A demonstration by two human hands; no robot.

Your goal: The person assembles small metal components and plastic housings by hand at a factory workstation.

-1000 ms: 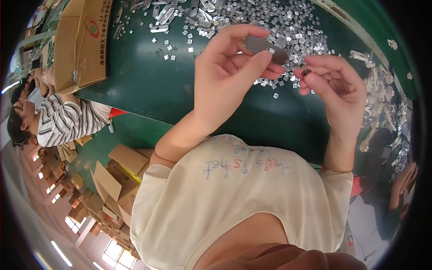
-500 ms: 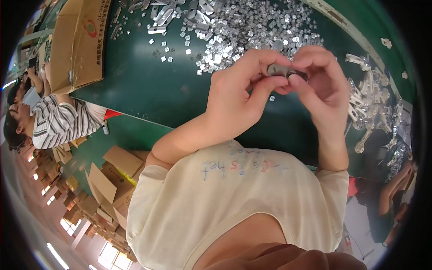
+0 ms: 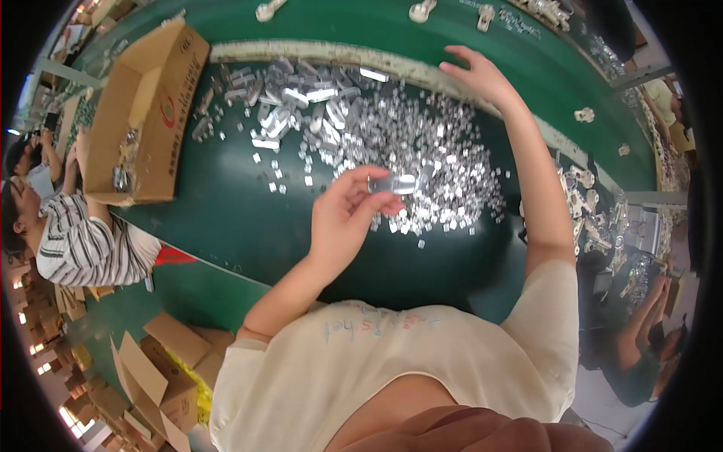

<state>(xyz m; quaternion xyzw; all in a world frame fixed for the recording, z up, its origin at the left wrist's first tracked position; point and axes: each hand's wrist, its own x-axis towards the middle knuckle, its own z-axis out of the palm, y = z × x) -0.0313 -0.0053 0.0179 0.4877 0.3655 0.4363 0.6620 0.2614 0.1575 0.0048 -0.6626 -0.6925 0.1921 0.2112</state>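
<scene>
My left hand [image 3: 345, 218] is closed on a shiny, elongated metal piece [image 3: 393, 184] with rounded ends, held above the dark green table between thumb and fingers. Just beyond it spreads a heap of small, square, silvery metal bits [image 3: 444, 162]. To the left of that heap lie several larger oblong metal pieces [image 3: 280, 120]. My right arm is stretched far forward, and my right hand [image 3: 476, 74] hangs over the pale rail at the table's far side. Its fingers are apart, with nothing visible in them.
A green conveyor belt [image 3: 354, 30] runs beyond the rail [image 3: 316, 54], carrying scattered whitish clip-like parts [image 3: 422, 10]. More such parts pile up at the right [image 3: 595, 218]. A cardboard box [image 3: 162, 128] stands on the table's left. Open cartons [image 3: 162, 377] sit lower left; people work on both sides.
My hands have parted. The right hand has let go of the metal piece and moved forward over the rail, opening. The left hand has moved left, keeping the piece. The view has tilted toward the belt.
</scene>
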